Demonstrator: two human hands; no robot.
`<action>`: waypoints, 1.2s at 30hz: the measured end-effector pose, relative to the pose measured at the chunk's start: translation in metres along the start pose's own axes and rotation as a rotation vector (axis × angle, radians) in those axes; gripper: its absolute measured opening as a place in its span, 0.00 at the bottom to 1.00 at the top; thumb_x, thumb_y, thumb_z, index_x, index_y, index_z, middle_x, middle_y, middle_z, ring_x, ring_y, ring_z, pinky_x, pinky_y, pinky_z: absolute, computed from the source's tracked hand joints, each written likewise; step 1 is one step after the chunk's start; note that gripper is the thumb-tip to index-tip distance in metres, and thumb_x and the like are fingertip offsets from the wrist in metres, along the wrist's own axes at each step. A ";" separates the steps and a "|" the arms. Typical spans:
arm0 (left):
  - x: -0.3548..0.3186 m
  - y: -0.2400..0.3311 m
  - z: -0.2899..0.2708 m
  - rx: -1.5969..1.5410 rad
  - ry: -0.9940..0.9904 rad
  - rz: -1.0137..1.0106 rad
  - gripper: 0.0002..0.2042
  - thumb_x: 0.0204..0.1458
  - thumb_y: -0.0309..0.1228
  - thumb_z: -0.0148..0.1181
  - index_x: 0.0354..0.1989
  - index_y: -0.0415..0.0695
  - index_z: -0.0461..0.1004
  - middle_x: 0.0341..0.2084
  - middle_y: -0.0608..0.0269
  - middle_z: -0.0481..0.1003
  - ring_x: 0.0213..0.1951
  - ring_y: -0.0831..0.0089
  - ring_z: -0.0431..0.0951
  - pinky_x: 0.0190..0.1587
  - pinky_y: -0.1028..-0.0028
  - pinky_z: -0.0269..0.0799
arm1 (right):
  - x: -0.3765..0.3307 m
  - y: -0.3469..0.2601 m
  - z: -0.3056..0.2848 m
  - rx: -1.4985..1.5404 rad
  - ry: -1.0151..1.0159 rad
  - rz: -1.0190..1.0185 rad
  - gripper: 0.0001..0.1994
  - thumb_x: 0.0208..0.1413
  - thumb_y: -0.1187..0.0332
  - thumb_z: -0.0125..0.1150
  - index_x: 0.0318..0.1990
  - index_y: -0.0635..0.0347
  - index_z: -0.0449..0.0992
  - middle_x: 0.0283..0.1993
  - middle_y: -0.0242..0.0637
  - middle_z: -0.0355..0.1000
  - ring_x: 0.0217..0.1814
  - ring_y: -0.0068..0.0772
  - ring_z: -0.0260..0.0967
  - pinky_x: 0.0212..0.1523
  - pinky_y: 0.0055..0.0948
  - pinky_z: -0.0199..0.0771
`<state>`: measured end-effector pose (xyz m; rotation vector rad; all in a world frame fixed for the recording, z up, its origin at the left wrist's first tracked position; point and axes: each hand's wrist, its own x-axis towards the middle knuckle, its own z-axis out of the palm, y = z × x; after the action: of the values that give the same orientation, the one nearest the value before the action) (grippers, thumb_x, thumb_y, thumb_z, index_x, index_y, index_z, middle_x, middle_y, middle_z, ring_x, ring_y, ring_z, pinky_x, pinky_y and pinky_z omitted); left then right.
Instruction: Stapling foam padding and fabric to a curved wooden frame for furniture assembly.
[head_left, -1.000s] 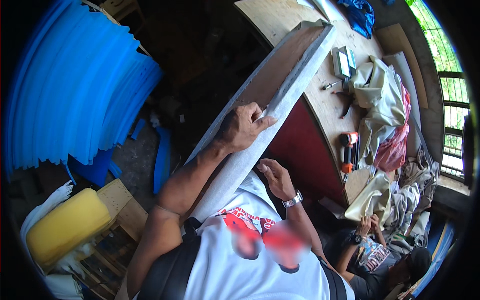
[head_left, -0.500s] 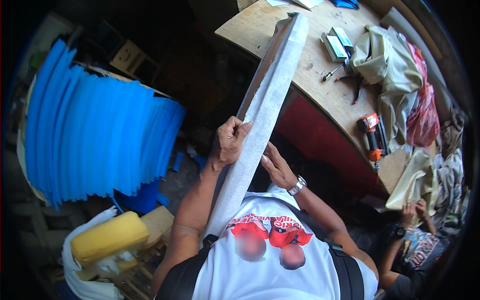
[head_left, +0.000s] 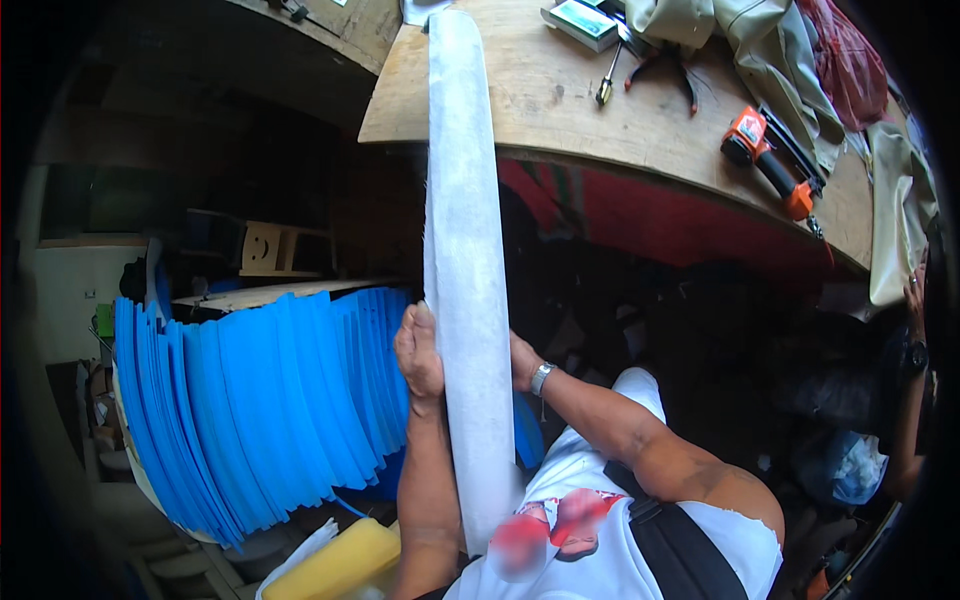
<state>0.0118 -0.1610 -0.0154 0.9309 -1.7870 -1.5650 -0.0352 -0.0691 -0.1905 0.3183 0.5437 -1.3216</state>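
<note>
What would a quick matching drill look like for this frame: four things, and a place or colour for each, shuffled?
Things:
1. long white board
2. orange power tool
3. stack of blue sheets
4. yellow container

Places or colours:
A. at the bottom edge, below the blue stack
B. lying on the wooden table, right part
C. gripped between the left hand and the right hand
D. standing fanned at the person's left

Pairs: 1-C, 2-B, 3-D, 4-A

Wooden table [head_left: 560, 110] carries drill [head_left: 768, 162], pliers [head_left: 662, 68], cloths [head_left: 760, 40].
</note>
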 end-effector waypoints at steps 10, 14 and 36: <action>0.077 -0.015 0.007 -0.001 -0.122 0.232 0.21 0.70 0.46 0.38 0.34 0.43 0.71 0.19 0.65 0.67 0.23 0.77 0.69 0.26 0.73 0.66 | -0.029 -0.062 0.012 -0.081 0.097 -0.108 0.38 0.65 0.39 0.40 0.67 0.66 0.59 0.63 0.55 0.66 0.63 0.45 0.69 0.60 0.51 0.71; 0.086 -0.003 0.030 -0.451 -0.140 -0.019 0.21 0.69 0.45 0.46 0.29 0.44 0.74 0.21 0.69 0.72 0.26 0.83 0.70 0.33 0.81 0.70 | -0.026 -0.078 0.012 -0.123 0.131 -0.131 0.34 0.67 0.41 0.39 0.65 0.63 0.63 0.62 0.51 0.68 0.60 0.45 0.70 0.59 0.50 0.71; 0.119 0.018 0.041 -0.318 -0.140 -0.196 0.26 0.71 0.46 0.35 0.53 0.37 0.74 0.39 0.56 0.79 0.41 0.75 0.81 0.43 0.76 0.78 | 0.064 -0.175 -0.009 0.121 -0.003 -0.444 0.34 0.67 0.40 0.44 0.65 0.63 0.66 0.64 0.47 0.68 0.62 0.37 0.69 0.63 0.41 0.68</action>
<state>-0.0930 -0.2322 -0.0057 0.8788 -1.5097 -2.0118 -0.1970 -0.1575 -0.2179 0.3045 0.5516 -1.7885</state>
